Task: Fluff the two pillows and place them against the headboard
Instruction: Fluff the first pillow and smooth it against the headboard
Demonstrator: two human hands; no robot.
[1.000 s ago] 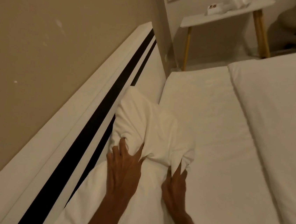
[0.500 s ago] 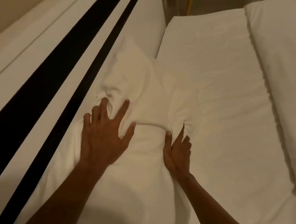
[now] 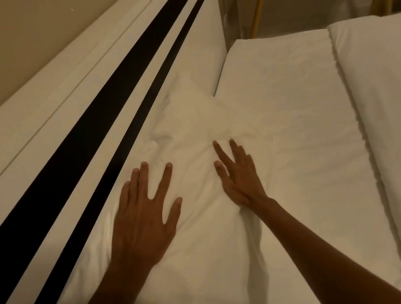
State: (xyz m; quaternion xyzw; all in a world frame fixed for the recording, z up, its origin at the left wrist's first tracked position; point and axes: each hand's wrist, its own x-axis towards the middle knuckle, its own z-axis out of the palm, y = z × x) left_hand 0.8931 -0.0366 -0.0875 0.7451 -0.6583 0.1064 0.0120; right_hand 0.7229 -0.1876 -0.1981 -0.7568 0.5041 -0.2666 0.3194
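A white pillow (image 3: 190,123) lies flat on the bed, its long left edge against the white headboard with two black stripes (image 3: 93,125). My left hand (image 3: 147,210) rests palm down on the pillow's near part, fingers spread. My right hand (image 3: 238,173) lies flat on the pillow's right side, fingers apart and pointing away from me. Neither hand holds any fabric. Only one pillow is distinguishable; the near end runs out of the frame's bottom.
The white sheeted mattress (image 3: 298,107) stretches to the right, with a folded white duvet (image 3: 386,97) along its far right side. A beige wall (image 3: 35,23) rises behind the headboard. A wooden table leg (image 3: 258,12) stands past the bed's end.
Both hands have let go of the bunched pillow fabric and now lie flat on it. The pillow has flattened out beside the headboard. The view has tilted further down.
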